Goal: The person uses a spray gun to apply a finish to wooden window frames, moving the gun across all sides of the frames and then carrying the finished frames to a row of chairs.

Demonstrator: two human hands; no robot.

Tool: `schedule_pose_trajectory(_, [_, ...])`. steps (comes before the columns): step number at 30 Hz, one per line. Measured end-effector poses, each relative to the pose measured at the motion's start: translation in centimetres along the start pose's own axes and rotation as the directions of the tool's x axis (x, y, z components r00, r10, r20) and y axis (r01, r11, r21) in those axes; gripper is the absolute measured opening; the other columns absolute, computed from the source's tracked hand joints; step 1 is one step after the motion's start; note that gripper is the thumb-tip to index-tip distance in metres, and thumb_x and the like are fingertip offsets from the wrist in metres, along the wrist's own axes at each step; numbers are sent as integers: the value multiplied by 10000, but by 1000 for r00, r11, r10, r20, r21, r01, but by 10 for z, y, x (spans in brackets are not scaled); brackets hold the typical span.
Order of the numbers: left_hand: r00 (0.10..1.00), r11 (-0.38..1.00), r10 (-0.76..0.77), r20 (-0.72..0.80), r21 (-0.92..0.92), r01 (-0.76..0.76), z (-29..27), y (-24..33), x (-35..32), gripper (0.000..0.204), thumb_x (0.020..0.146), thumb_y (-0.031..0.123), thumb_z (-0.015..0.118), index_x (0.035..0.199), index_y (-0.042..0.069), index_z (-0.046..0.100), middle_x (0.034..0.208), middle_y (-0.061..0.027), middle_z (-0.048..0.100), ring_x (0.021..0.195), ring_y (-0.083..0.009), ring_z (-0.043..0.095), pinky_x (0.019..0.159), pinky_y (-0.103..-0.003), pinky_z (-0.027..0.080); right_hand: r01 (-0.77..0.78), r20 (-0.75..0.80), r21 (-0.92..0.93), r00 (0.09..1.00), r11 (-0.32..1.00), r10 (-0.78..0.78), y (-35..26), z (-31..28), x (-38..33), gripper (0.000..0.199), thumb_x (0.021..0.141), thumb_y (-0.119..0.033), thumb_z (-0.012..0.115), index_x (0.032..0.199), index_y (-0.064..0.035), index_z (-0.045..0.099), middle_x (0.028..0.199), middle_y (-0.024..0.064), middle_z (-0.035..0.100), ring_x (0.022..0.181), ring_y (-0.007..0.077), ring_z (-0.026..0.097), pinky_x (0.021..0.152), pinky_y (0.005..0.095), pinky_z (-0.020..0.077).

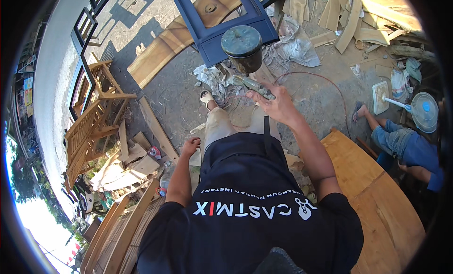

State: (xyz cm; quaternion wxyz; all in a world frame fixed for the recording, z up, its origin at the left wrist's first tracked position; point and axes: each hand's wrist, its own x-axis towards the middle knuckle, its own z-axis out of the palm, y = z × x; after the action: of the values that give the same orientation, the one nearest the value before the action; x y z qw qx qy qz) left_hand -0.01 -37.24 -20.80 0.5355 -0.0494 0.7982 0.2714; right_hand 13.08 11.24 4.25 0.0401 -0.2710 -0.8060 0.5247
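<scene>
Inside the curled right hand (282, 105), the spray gun (251, 85), its dark cup (242, 48) forward and leftward.

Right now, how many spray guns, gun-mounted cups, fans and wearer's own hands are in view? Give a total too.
Spray gun: 1
Gun-mounted cup: 1
Fan: 1
Wearer's hands: 2 (left hand, right hand)
Total: 5
</scene>
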Motion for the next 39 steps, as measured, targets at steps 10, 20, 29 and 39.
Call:
schedule_pose_trajectory(10, [893,901,433,-124,52,-430,98,115,-72,336,989,256,665,1264,66,697,1088,-116,759,996,-200,726,864,-343,560,35,144,419,984,907,-104,-24,-20,37,386,954,-352,743,1129,-8,741,937,128,768,819,183,713,732,337,545])
schedule_pose_trajectory(20, [608,404,793,-48,-706,-582,176,329,-130,277,1022,139,643,1241,-31,660,1107,-47,719,1016,-136,668,952,-319,533,-29,292,334,954,942,-74,-45,5,41,475,908,-469,770,1054,-18,740,789,46,684,762,126,626,719,320,517])
schedule_pose_trajectory(29, [748,343,614,-252,-769,-540,207,379,-118,202,979,80,690,1147,-31,705,1041,-69,741,952,-136,688,892,-306,563,-23,500,234,860,972,-100,-50,-27,94,448,926,-457,753,928,-13,700,756,23,659,712,107,595,646,299,486])
schedule_pose_trajectory(39, [750,53,315,-582,-778,-626,319,454,-59,183,1006,70,628,1137,-32,705,1091,-102,737,1032,-183,700,975,-366,554,288,840,140,472,947,-267,-11,-79,179,451,945,-428,727,1130,-16,743,704,146,667,654,170,616,645,376,512])
